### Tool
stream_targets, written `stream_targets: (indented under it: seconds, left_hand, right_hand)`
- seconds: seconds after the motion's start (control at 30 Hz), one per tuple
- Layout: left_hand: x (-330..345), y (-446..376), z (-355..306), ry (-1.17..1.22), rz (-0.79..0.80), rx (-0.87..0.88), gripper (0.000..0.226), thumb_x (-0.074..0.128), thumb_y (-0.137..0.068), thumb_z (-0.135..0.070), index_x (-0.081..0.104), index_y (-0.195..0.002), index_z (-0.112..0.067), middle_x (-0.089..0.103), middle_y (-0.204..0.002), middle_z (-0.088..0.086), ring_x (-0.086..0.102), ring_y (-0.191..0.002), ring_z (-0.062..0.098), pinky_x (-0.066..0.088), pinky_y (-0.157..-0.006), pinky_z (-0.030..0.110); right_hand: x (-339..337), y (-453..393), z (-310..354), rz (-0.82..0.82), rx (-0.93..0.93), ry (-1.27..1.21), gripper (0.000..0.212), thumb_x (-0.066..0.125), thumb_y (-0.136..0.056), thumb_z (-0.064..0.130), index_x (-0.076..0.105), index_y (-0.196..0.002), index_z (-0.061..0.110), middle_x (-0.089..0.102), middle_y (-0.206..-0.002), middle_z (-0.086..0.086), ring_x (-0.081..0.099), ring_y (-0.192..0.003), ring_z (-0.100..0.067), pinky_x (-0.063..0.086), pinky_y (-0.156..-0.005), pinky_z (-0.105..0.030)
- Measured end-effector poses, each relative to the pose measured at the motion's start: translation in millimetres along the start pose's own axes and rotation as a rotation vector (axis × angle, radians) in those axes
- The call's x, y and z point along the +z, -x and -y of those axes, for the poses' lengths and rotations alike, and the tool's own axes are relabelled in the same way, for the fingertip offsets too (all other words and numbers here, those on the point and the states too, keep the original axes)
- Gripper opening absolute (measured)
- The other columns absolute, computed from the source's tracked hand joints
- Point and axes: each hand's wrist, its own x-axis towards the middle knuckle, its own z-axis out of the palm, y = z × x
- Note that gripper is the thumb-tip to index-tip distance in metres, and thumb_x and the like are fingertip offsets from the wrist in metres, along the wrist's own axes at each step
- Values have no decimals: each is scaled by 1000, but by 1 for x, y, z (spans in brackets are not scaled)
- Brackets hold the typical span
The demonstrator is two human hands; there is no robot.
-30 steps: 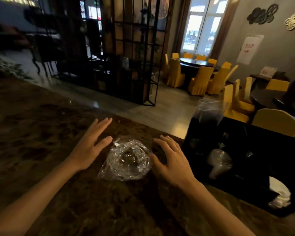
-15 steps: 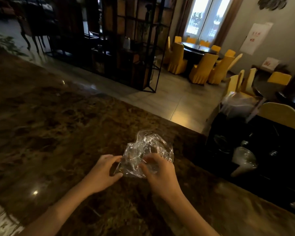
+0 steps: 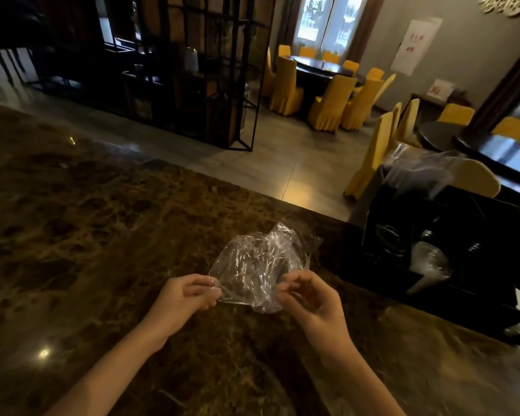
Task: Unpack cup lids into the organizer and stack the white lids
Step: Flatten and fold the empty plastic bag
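Head view, and we're seeing both hands working a crinkled clear plastic bag [image 3: 261, 265] just above the brown marble counter [image 3: 87, 235]. Our left hand [image 3: 183, 298] is pinching its left edge while our right hand [image 3: 309, 298] is pinching its right side, with dark lids blurring inside. We're spotting the black organizer [image 3: 451, 250] sitting near on the right.

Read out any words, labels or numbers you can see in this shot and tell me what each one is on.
Nothing here can be read.
White wall poster: red marks, too blurred to read.
Small sign on the side table below it: red marks, too blurred.
Clear plastic bag pinched by the left hand and right hand: no print visible.
Black organizer: no label visible.
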Motion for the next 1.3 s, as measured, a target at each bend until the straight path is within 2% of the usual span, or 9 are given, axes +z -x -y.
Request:
stream_targets:
  seconds: [0.17, 0.3, 0.5, 0.73, 0.9, 1.07, 1.13, 1.23, 1.3]
  left_hand:
    - [-10, -7, -7, 130, 74, 33, 32, 82, -78, -35, 78, -108, -25, 79, -106, 4, 74, -102, 18, 59, -85, 23]
    - [-15, -8, -9, 263, 132, -29, 38, 79, -78, -37, 78, -111, -19, 75, -117, 6, 72, -108, 23, 59, -85, 25]
    - [-6, -3, -6, 324, 120, -81, 29, 79, -75, -21, 80, -103, -14, 76, -110, 13, 73, -105, 25, 60, -80, 24]
    - [1, -7, -5, 487, 9, -163, 30, 82, -67, -8, 80, -97, -9, 76, -108, 16, 75, -101, 24, 60, -74, 24]
    - [-2, -9, -3, 571, -93, -258, 29, 81, -69, 3, 80, -95, -10, 78, -104, 10, 76, -97, 21, 62, -68, 27]
    - [-13, -9, -1, 711, -202, -292, 36, 82, -61, 2, 74, -93, -11, 78, -95, 7, 76, -96, 21, 62, -78, 33]
    - [-22, -8, 0, 736, -260, -287, 32, 80, -61, 2, 71, -88, -13, 78, -90, 5, 75, -96, 20, 57, -86, 35]
    - [-38, -4, 0, 765, -339, -265, 28, 77, -63, 2, 69, -84, -13, 78, -85, 5, 76, -95, 19, 55, -90, 36]
    - [-49, 2, 2, 767, -403, -270, 25, 77, -67, 2, 68, -84, -14, 78, -84, 4, 76, -94, 18, 55, -88, 36]
  right_hand:
    - [-9, -1, 4, -52, 39, 1, 22, 80, -87, 32, 77, -101, 15, 76, -96, -8, 72, -86, -16, 57, -76, -24]
    - [-20, 1, 1, -111, 45, 17, 11, 76, -89, 18, 79, -98, 15, 77, -96, -10, 73, -88, -21, 59, -78, -26]
    - [-31, 13, -1, -126, 105, 13, 11, 75, -88, 16, 78, -98, 13, 76, -98, -14, 73, -96, -34, 60, -88, -36]
    - [-34, 18, 11, -150, 74, 40, 13, 71, -93, 26, 78, -97, 16, 76, -91, -6, 71, -83, -19, 55, -73, -23]
    - [-37, 18, 4, -197, 36, 172, 12, 71, -92, 26, 78, -95, 17, 74, -90, -12, 68, -86, -37, 56, -75, -41]
    - [-45, 23, -2, -272, 123, 140, 18, 71, -90, 42, 79, -96, 26, 71, -80, -2, 61, -68, -8, 51, -63, -18]
    - [-50, 26, -6, -278, 174, 76, 23, 71, -91, 44, 78, -97, 23, 62, -77, -3, 56, -69, -10, 49, -62, -21]
    - [-60, 34, -17, -349, 235, -27, 21, 70, -93, 38, 76, -99, 18, 63, -86, -12, 56, -80, -24, 49, -72, -36]
    - [-64, 42, -26, -415, 293, -74, 22, 70, -89, 39, 75, -97, 19, 61, -83, -9, 55, -78, -22, 47, -70, -32]
